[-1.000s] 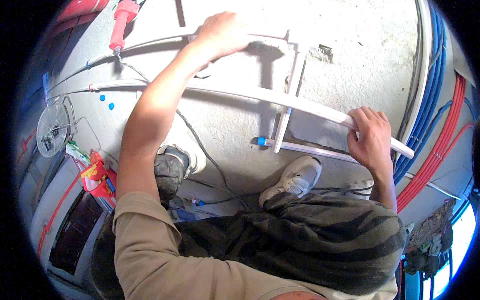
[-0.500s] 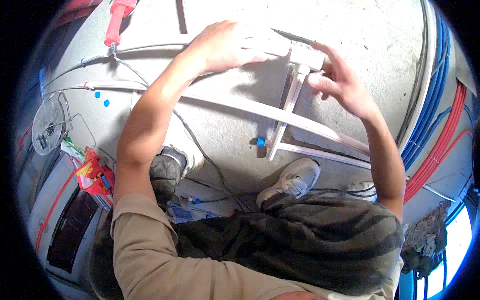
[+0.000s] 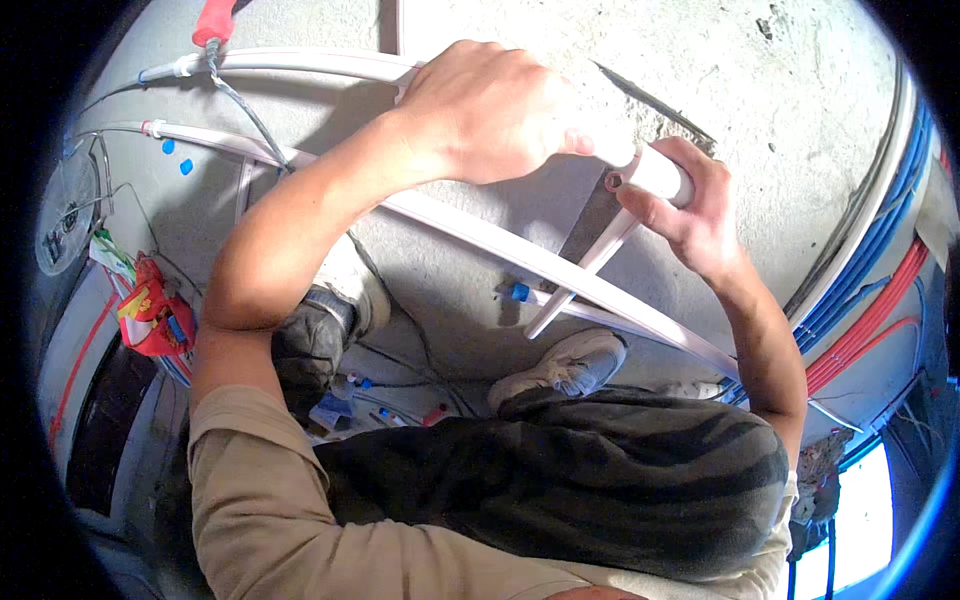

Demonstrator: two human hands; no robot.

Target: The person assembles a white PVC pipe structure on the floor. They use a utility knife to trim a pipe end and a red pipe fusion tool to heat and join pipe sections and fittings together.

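Note:
My left hand is closed around a white plastic pipe, knuckles up. The pipe's end shows beyond my thumb, against a white pipe fitting; whether it sits fully inside cannot be made out. My right hand grips this fitting, thumb on the near side and fingers over the far side. A small round opening shows on the fitting's left. Below it, a short white pipe slants down across a long white pipe; its upper end is hidden by my right hand.
Another white pipe with a blue end lies near my shoe. Two blue caps sit at left, near a fan and a red bag. A red-handled tool with a grey cable is far left. Blue and red pipes run along the right.
My right hand has closed from loose fingers onto the fitting. The fitting has turned and shifted right and nearer in view. My left hand has moved right along with the view.

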